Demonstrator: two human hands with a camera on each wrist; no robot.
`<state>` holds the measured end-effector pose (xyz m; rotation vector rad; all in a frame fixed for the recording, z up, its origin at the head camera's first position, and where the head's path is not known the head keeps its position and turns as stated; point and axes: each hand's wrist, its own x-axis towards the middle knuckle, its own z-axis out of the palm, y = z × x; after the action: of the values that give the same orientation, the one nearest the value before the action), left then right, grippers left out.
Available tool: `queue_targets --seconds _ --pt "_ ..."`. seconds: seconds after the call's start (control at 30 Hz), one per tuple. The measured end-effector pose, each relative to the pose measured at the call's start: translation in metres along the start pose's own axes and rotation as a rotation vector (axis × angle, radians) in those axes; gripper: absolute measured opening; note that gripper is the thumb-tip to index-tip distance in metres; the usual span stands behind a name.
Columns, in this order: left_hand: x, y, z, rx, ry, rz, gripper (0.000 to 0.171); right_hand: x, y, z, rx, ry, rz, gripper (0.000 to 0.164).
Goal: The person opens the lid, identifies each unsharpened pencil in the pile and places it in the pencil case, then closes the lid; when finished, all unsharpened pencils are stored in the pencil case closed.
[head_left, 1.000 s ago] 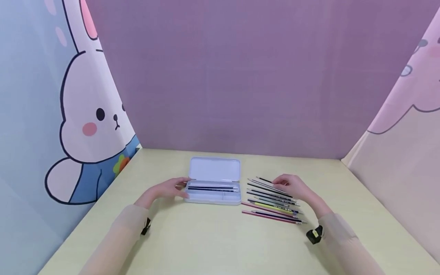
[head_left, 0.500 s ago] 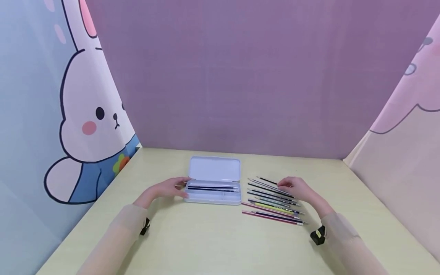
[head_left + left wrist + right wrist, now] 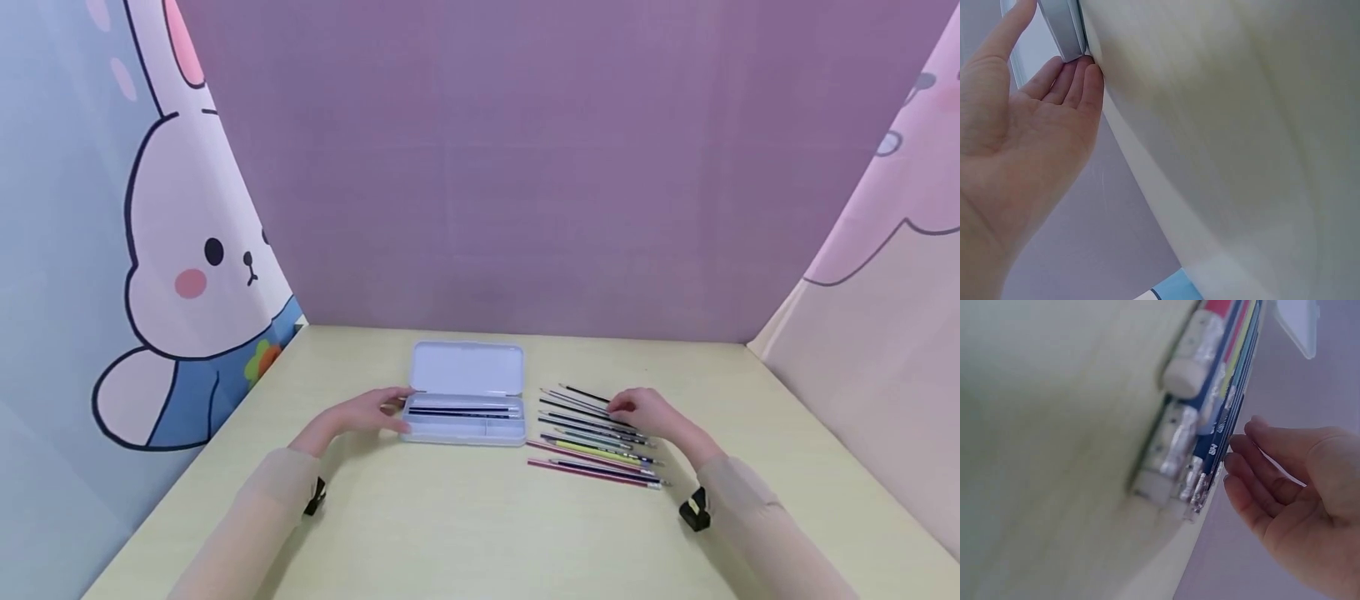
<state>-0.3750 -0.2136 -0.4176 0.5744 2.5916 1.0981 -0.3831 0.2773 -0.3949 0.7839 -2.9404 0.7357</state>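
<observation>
The open white pencil case (image 3: 450, 429) lies mid-table with its lid (image 3: 468, 369) tipped back. Several dark pencils (image 3: 461, 412) lie in its rear compartment. My left hand (image 3: 367, 411) grips the case's left end, thumb at the front corner and fingers at the rear; the left wrist view shows fingertips (image 3: 1079, 78) against the case. Right of the case, several loose pencils (image 3: 592, 432) lie side by side, dark, yellow-green and red. My right hand (image 3: 647, 412) has its fingertips at the right part of the rearmost pencils; whether it pinches one is hidden.
Pale table (image 3: 480, 525) spreads in front of the case and pencils. A purple backdrop (image 3: 487, 167) rises behind, with a rabbit-printed cloth (image 3: 195, 192) on the left and a pink and cream cloth (image 3: 892, 333) on the right.
My right hand has shifted slightly right and toward me along the rear pencils, baring more of the rearmost one. My left hand and the case have stayed put.
</observation>
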Motion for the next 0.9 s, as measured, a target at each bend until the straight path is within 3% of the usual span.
queue_targets --seconds 0.9 --pt "0.0022 -0.004 0.0003 0.034 0.008 -0.019 0.079 -0.0016 0.0072 0.0015 -0.064 -0.027 0.059 0.005"
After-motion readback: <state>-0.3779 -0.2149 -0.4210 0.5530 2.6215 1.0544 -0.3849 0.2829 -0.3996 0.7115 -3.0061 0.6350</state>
